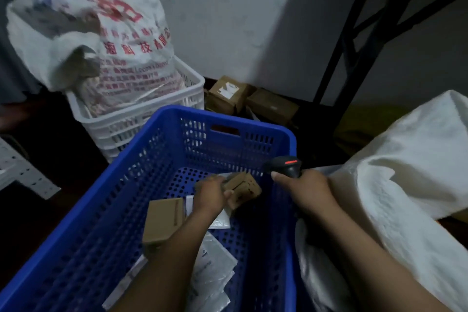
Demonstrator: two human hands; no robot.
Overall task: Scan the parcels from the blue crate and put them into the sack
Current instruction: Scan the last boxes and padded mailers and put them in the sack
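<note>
Left hand gripped a box inside the crate; right hand, just beside, held the scanner.

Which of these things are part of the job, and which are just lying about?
In the job: blue crate, small box in the left hand, scanner in the right hand, flat box, white mailers, white sack.
Lying about: white crate, printed bag, boxes by the wall, table frame.

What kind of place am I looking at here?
Likely a parcel sorting room: a blue crate of parcels, the right hand holding a scanner, the left hand a box, a white sack alongside.
</note>
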